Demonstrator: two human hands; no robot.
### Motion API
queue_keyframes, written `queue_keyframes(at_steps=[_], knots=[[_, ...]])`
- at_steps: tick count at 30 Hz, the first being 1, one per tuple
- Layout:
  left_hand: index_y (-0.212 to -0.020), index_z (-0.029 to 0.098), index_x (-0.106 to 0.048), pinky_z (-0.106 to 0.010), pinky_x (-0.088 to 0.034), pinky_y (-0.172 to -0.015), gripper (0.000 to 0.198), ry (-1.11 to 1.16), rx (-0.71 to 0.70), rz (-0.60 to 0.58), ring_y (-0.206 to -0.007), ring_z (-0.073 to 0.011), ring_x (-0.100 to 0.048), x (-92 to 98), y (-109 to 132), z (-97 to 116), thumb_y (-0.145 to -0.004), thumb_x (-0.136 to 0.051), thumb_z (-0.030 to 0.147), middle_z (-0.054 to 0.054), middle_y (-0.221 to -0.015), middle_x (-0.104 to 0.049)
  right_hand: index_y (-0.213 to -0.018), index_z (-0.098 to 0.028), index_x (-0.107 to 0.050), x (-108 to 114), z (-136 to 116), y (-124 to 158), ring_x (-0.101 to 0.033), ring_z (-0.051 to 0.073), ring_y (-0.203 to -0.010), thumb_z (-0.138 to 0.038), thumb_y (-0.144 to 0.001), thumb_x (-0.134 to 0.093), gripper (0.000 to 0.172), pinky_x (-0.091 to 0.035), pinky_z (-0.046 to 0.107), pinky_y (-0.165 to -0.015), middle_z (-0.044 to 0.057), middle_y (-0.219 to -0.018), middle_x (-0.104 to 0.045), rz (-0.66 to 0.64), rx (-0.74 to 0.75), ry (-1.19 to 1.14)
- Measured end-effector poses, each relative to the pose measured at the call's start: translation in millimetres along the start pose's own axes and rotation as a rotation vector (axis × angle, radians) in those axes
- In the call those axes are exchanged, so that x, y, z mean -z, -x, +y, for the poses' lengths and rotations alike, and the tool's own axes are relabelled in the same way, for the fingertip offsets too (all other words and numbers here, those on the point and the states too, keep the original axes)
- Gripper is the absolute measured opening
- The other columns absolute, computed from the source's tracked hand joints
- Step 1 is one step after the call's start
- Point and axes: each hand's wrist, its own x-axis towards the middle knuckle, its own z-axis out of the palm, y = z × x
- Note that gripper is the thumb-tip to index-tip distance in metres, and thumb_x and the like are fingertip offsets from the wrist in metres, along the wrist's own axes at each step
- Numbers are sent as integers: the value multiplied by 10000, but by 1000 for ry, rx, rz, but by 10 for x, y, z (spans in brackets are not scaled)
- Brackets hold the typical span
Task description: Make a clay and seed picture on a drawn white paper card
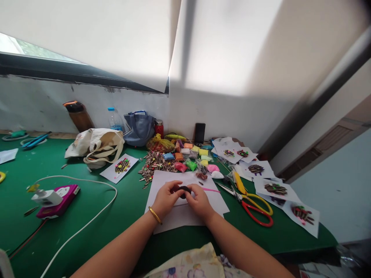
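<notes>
My left hand [166,199] and my right hand [199,202] meet above a sheet of white paper [185,218], and the fingers of both pinch a dark lump of modelling clay [183,191]. Much of the lump is hidden by my fingers. A thin pink stick [211,190] lies just beyond my right hand. A gold bangle [155,215] circles my left wrist. Behind the paper spreads a heap of striped sunflower seeds [155,164], beside several small bags of coloured clay [185,156].
Red-and-yellow-handled scissors [249,204] and several papers with seed-and-clay pictures [275,189] lie on the right of the green table [121,231]. On the left are a pink power strip [58,200], a white cable [87,181], and a canvas bag [95,144].
</notes>
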Motion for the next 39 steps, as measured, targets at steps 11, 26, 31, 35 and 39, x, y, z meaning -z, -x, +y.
queue_keyframes(at_steps=[11,26,31,35,39], knots=[[-897,182,-684,-300,-527,-680,163,27,-16,18,-768,-177,-636,-37,3,-28,-789,-628,290,-49,-842,-677,-971,-213,-652,-17,53,-4,-583,202,-863,-285,-840,-582,165,-443,330,-810,41,-907,-668,2,-4,-16],[-1067,221,-691,-324,-537,-733,306,-47,-57,-29,-858,-200,-650,-2,31,71,-778,-661,320,-60,-975,-681,-868,-208,-656,-4,28,-6,-585,192,-836,-278,-866,-556,123,-434,307,-784,33,-852,-668,-29,4,-11],[-983,250,-737,-364,-494,-867,202,-181,-180,-34,-941,-210,-616,31,31,84,-825,-619,297,-59,-936,-671,-827,-202,-667,-26,19,1,-579,181,-787,-255,-852,-559,123,-431,298,-760,25,-794,-655,-23,9,34],[-924,200,-731,-346,-510,-823,187,-51,-86,-5,-881,-207,-642,25,15,20,-839,-597,298,-61,-893,-703,-954,-197,-668,-16,24,-3,-586,193,-845,-296,-830,-611,169,-439,308,-796,35,-872,-668,-8,-3,15],[-1138,213,-668,-346,-513,-825,329,-46,-69,2,-925,-207,-640,41,20,17,-850,-583,347,-71,-1033,-692,-896,-204,-671,-5,26,-13,-594,191,-849,-293,-862,-577,134,-440,305,-797,35,-882,-680,-48,-5,-23]])
